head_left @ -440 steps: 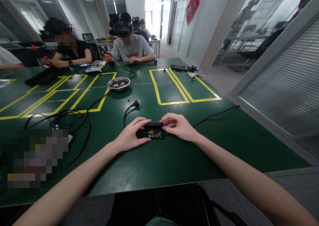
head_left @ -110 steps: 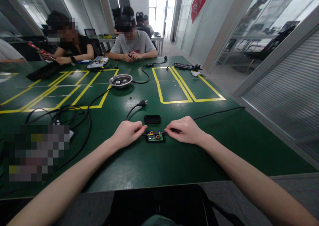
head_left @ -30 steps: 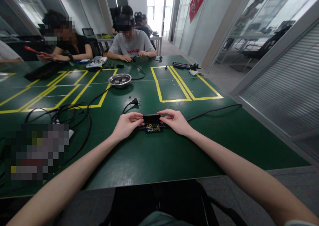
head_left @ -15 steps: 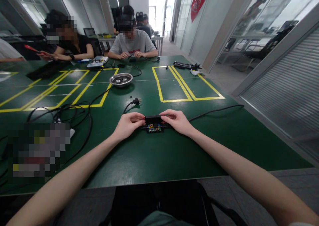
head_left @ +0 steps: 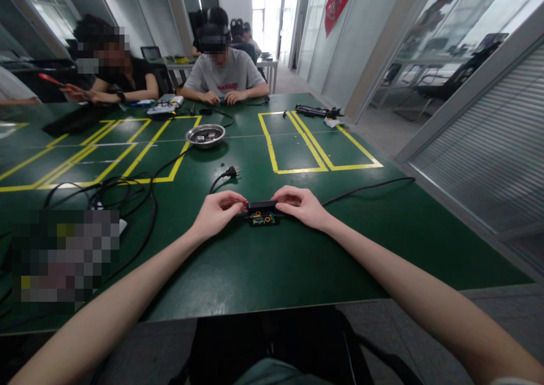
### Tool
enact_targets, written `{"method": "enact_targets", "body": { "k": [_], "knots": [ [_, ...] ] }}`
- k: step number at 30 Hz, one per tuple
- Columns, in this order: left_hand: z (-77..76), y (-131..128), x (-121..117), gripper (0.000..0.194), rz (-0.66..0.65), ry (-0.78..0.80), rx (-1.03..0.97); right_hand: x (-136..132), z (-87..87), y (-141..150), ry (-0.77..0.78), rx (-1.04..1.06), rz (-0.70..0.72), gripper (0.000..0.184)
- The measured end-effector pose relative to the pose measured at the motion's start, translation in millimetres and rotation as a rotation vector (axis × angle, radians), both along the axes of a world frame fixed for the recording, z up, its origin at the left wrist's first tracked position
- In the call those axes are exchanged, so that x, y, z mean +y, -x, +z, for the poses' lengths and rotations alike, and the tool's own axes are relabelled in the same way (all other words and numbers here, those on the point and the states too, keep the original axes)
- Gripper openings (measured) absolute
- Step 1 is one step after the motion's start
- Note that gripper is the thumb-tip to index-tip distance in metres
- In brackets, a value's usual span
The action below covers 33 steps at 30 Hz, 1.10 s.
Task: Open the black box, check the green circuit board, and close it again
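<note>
A black plastic cover (head_left: 262,205) is pinched at its two ends between my left hand (head_left: 219,211) and my right hand (head_left: 301,208). Just below it in view lies a small circuit board (head_left: 262,219) with copper-coloured coils, in what looks like a black case. The cover's lower edge is close to the board; whether they touch I cannot tell. From the right side of the case a black cable (head_left: 369,189) runs off across the table. A black power plug (head_left: 232,172) with bare pins rests beyond my left hand.
On the green table (head_left: 204,283) stands a metal bowl (head_left: 206,136) with metal parts in it. Tangled black cables (head_left: 114,189) lie at the left, beside a blurred-out object. A black tripod-like item (head_left: 317,112) lies at the far right. Co-workers sit across the table.
The black cover has tipped or sunk slightly toward the circuit board, showing less of its inner side. Both my hands keep their grip in nearly the same place.
</note>
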<state>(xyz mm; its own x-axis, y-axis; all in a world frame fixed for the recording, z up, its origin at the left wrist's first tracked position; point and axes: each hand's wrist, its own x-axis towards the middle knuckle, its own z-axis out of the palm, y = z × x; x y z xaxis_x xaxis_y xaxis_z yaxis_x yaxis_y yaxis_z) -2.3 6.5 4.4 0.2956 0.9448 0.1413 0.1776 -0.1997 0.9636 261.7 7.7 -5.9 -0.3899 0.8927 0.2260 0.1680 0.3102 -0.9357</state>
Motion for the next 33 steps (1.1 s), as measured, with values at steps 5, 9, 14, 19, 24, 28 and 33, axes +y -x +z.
{"method": "enact_targets", "body": {
  "k": [5,9,14,19,24,28,33],
  "knots": [
    [1.9,-0.7,-1.9,0.02,-0.007,-0.006,0.01,-2.0,4.0,-3.1,-0.154,-0.056,0.07,0.014],
    [3.2,-1.9,-3.7,0.022,-0.02,-0.027,0.044,-5.6,9.4,-6.2,-0.319,-0.158,0.128,0.015],
    [6.0,-1.8,-6.0,0.023,-0.034,-0.066,0.104,-8.5,10.8,-6.9,-0.433,-0.246,0.16,0.019],
    [7.0,1.5,-7.1,0.026,-0.119,-0.191,0.221,-8.6,7.4,-6.0,-0.463,-0.267,0.205,0.026],
    [4.1,6.6,-4.4,0.033,-0.225,-0.363,0.402,-9.1,7.3,-6.2,-0.45,-0.283,0.201,0.022],
    [2.8,7.8,-2.2,0.027,-0.272,-0.46,0.494,-8.9,6.3,-6.2,-0.46,-0.287,0.22,0.012],
    [2.2,7.5,-1.9,0.024,-0.297,-0.552,0.577,-9.1,3.0,-3.3,-0.506,-0.37,0.214,0.027]
  ]
}}
